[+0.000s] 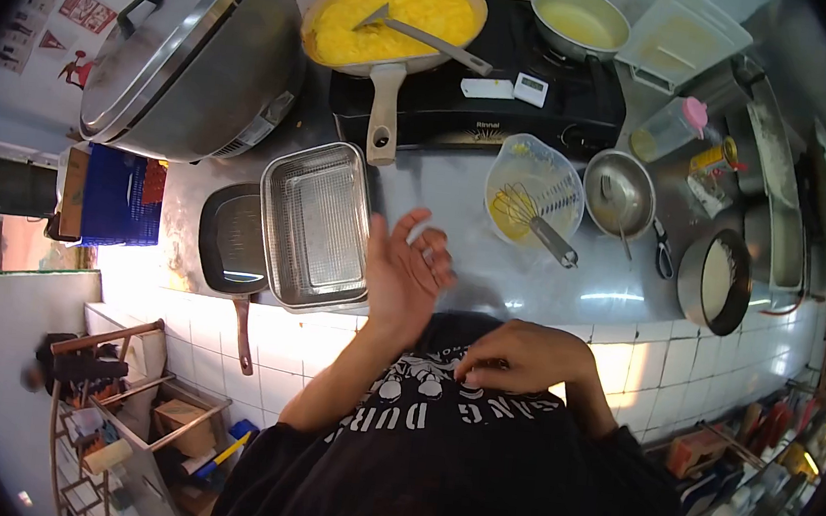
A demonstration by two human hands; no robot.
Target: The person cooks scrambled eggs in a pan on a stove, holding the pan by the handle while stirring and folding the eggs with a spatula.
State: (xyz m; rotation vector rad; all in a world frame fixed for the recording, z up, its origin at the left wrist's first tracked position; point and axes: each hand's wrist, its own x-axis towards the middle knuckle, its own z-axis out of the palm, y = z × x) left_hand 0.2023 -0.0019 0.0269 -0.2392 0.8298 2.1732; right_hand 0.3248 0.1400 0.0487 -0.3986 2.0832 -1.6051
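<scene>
1 dark printed shirt [473,463] fills the near edge of my remote feed; just in front of it I see the right hand [528,357], its back turned up to me and its fingers bent inward; the palm is hidden, so I cannot tell whether it has hold of anything; a little farther out, the left hand [411,263] is raised with fingers loosely curled and apart, about half extended, and I see nothing in its grasp; the relation I watch is to the metal tray [317,224], lying just to the left of that hand; its long axis runs away from the body, far end slanting slightly left; its right rim is close beside the left hand, though I cannot tell if they touch; of the 2 hands, the left is clearly nearer; left of the tray sits a dark pan [219,239], handle toward the body; across to the right, a whisk [552,240] leans in a plastic measuring jug [566,168], with a steel bowl [600,177] beside it; beyond stands a black stove [426,120], bearing a white timer [531,90] and a large pan [385,106] of yellow food [394,42]; a big lidded pot [216,80] stands far left.
</scene>
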